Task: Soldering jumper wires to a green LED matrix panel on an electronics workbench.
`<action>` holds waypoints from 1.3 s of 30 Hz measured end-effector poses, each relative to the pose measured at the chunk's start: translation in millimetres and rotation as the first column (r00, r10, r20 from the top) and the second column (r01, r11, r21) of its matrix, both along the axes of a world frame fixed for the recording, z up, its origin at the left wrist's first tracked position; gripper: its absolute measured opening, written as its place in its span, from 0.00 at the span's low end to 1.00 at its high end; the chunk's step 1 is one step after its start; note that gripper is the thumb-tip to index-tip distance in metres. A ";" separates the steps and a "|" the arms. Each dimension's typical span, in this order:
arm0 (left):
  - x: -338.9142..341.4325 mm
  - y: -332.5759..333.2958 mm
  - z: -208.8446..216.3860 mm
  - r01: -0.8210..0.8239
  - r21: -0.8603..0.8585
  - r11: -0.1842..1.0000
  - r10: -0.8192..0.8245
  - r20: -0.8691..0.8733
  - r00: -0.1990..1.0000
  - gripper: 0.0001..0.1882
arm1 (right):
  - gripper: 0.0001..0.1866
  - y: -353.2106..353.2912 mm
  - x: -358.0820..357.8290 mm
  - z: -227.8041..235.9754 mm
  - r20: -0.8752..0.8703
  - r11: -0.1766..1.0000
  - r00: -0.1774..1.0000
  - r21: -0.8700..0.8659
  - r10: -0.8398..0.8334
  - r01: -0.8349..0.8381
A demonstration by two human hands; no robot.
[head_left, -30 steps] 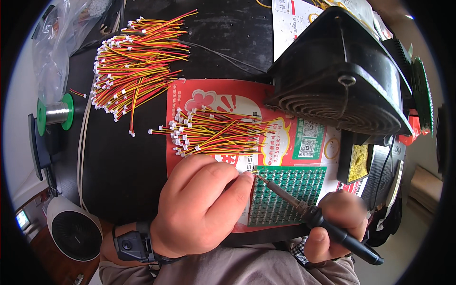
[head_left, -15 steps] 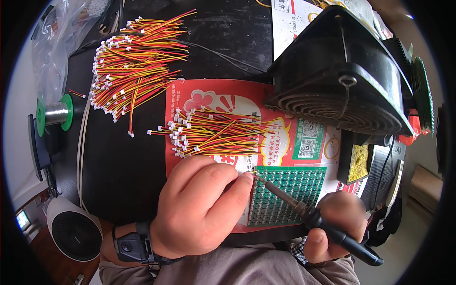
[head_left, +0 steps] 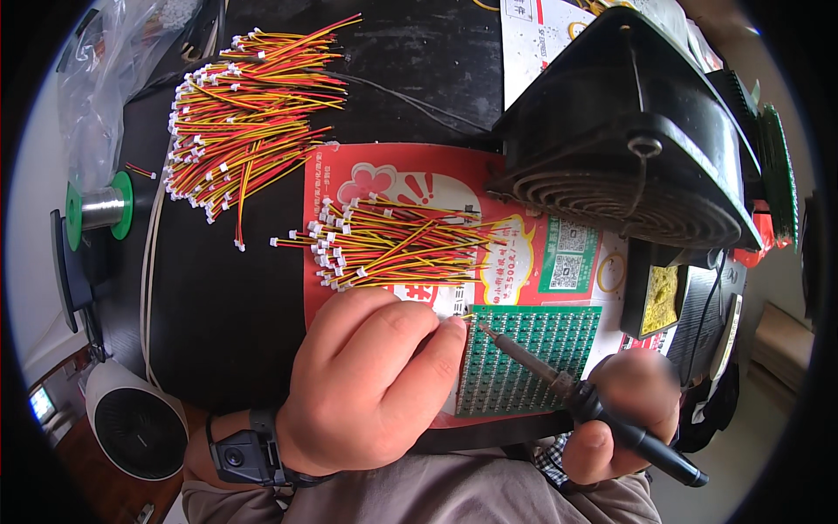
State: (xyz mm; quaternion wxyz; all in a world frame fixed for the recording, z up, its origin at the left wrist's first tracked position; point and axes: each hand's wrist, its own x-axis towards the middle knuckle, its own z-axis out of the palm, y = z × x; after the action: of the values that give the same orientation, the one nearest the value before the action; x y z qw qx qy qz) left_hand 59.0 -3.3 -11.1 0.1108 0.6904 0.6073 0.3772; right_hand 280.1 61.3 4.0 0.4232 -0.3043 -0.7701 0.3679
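Observation:
A green circuit board (head_left: pixel 546 371) with rows of small parts lies on a red printed sheet (head_left: pixel 349 166). At its upper left corner, my left hand (head_left: pixel 367 384) pinches a thin wire lead; a short yellow piece shows past the fingertips and the rest is hidden. My right hand (head_left: pixel 633 402) is closed round the black handle of a soldering iron (head_left: pixel 524 356). The iron slants up and left, its tip over the board's top left, a little right of the wire end. Just beyond my left hand lies a bundle of red, yellow and black wires with white connectors (head_left: pixel 410 253).
A bigger pile of similar wires (head_left: pixel 249 122) lies at the far left. A black fan-like housing (head_left: pixel 628 148) stands at the right, near a yellow sponge in a holder (head_left: pixel 661 297). Solder wire on a green spool (head_left: pixel 103 210) and a white round device (head_left: pixel 135 428) are at left.
The soldering iron's tip has shifted slightly right, away from the wire end, along with my right hand. My left hand stays nearly still.

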 end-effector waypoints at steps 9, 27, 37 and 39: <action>0.8 0.4 -0.5 -0.014 0.009 1.000 0.014 -0.002 1.000 0.14 | 0.20 0.1 -0.6 -1.8 0.000 1.000 1.000 0.024 0.018 -0.018; 0.9 -0.6 -2.4 -0.020 0.017 1.000 0.021 -0.008 1.000 0.13 | 0.21 1.0 0.6 2.0 0.062 1.000 0.998 -0.017 0.024 -0.023; 0.7 -0.1 -2.1 -0.018 0.002 1.000 0.018 0.000 1.000 0.14 | 0.20 2.5 -2.8 2.2 0.078 0.999 0.996 0.001 0.033 -0.033; 1.0 0.2 -1.6 -0.021 0.002 1.000 0.021 0.001 1.000 0.14 | 0.21 2.3 -3.1 1.6 0.069 1.000 0.997 0.004 0.027 -0.028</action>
State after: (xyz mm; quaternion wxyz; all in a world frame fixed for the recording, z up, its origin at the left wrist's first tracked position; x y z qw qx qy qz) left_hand 60.0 -3.1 -12.7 0.1063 0.6840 0.6141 0.3792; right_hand 277.0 63.6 5.5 0.3922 -0.3049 -0.7892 0.3610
